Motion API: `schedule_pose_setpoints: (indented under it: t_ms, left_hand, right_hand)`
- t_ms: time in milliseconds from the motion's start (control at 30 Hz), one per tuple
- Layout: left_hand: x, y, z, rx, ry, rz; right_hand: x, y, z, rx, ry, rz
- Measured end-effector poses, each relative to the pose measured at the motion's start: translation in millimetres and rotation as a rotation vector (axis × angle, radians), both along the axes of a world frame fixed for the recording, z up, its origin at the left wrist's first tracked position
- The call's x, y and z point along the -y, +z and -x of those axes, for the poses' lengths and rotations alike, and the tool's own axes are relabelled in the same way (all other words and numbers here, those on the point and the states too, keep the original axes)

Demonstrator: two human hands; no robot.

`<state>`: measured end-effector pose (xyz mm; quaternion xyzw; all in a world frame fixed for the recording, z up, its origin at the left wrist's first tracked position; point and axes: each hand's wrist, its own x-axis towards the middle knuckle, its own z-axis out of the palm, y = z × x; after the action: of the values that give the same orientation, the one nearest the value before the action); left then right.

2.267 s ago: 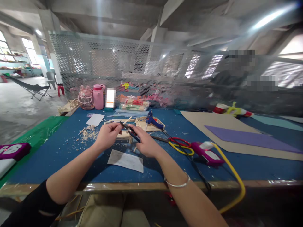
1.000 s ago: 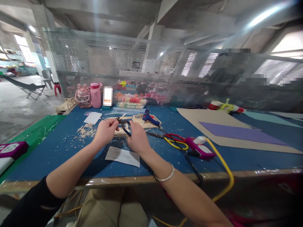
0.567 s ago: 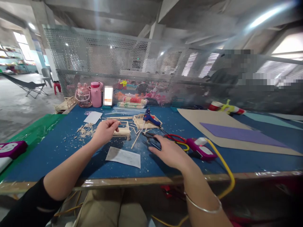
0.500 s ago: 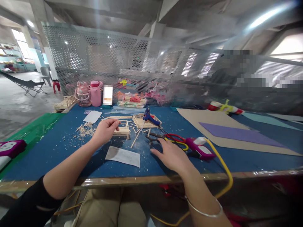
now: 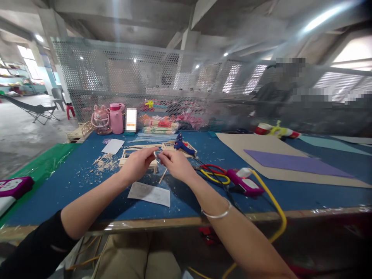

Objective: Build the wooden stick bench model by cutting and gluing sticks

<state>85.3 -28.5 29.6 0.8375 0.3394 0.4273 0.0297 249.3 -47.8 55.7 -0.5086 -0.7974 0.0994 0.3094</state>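
My left hand hovers in front of a small frame of pale wooden sticks, hiding part of it. Its fingers are pinched together, and anything between them is too small to make out. Close by on the right, my right hand has its fingertips pressed together near the left fingertips; whatever they hold is hidden. Behind it a blue glue gun rests by a second stick piece. A loose stick lies below the hands, above a white paper slip.
Red-handled and yellow-handled tools lie beside a purple power strip with a yellow cord. Wood scraps are scattered left. Pink bottles stand before a perforated screen. Beige and purple sheets lie right.
My right hand has moved left from beside the tool handles to meet my left hand, and its spread fingers have closed. My left hand has shifted slightly right.
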Motion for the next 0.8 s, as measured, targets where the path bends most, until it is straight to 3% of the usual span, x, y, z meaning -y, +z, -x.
schedule_pose_setpoints:
  t_ms: [167,333,400,533,633,800]
  left_hand:
    - [-16.3,5.7,7.8,0.176,0.060,0.070]
    - [-48.9,7.3,50.1,0.632,0.327,0.201]
    - [-62.5,1.2,74.6,0.625,0.495,0.347]
    - [-75.5,-15.8,113.3,0.552,0.638,0.472]
    - [-74.3,-23.6,121.8,0.530,0.642,0.556]
    - [-64.2,-29.5,107.8,0.640,0.487,0.752]
  right_hand:
    - [-39.5,5.7,2.8,-0.089,0.134,0.082]
    - [-62.9,-18.6,-11.0,-0.226,0.014,0.122]
    - [-66.8,-30.5,-15.7,-0.249,-0.009,0.132]
    - [-70.9,-44.1,-18.0,-0.256,0.003,0.151]
    - [-73.1,-47.7,-16.3,-0.233,0.017,0.154]
    - [-74.9,-51.2,-13.5,-0.185,0.026,0.128]
